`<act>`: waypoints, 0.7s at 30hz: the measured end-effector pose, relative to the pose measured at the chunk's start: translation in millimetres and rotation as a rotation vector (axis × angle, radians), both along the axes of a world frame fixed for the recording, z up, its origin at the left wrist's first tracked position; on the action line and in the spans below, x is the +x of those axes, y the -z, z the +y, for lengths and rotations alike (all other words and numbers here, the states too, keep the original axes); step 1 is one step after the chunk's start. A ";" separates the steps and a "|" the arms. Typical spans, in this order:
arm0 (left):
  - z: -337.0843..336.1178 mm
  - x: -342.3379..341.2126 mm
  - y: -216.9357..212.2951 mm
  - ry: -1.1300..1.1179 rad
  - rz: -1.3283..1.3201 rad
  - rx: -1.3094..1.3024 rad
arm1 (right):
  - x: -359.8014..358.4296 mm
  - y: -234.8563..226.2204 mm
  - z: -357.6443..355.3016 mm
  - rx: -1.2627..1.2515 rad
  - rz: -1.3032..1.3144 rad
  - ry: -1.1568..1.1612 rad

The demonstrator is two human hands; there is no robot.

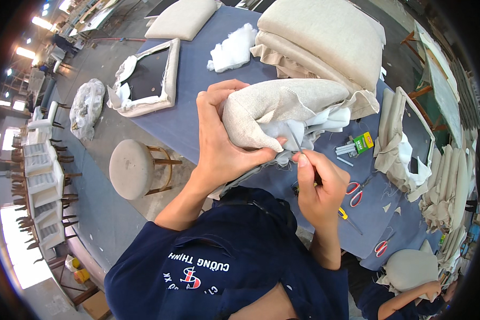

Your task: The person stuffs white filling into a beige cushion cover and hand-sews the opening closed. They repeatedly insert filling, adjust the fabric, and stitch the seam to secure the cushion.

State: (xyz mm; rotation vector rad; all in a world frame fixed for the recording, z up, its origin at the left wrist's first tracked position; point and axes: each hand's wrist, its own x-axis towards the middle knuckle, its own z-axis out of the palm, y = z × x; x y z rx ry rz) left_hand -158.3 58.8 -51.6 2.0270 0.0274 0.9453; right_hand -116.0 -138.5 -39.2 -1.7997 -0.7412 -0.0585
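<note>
A beige fabric-covered cushion piece (256, 105) is held up in front of my body, above the blue-grey table (234, 96). My left hand (216, 130) grips its left end, fingers behind and thumb along the near edge. White wadding (288, 129) and loose fabric show at its open side. The fingers of my right hand (322, 186) pinch a thin dark metal tool (297, 141), whose shaft points up into the wadding and fabric edge. Its lower part is hidden in my hand, so I cannot tell its kind.
Stacked cushions (320, 37), white wadding (233, 48) and a padded frame (170, 80) lie beyond. At right are a green-yellow box (364, 142), staple strips (345, 149), red-handled scissors (356, 196) and a yellow-handled screwdriver (349, 220). A round stool (132, 169) stands left; a co-worker's arm (410, 298) shows lower right.
</note>
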 end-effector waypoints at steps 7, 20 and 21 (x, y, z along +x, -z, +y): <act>6.1 -4.9 -1.0 0.064 0.004 0.015 | -1.6 3.6 2.8 0.069 0.063 -0.042; 12.6 -2.9 0.8 0.118 -0.101 0.022 | -6.5 -12.1 7.1 0.021 0.056 -0.034; 13.6 -4.1 -0.4 0.105 -0.106 0.037 | -6.3 -13.2 4.8 0.003 0.059 -0.047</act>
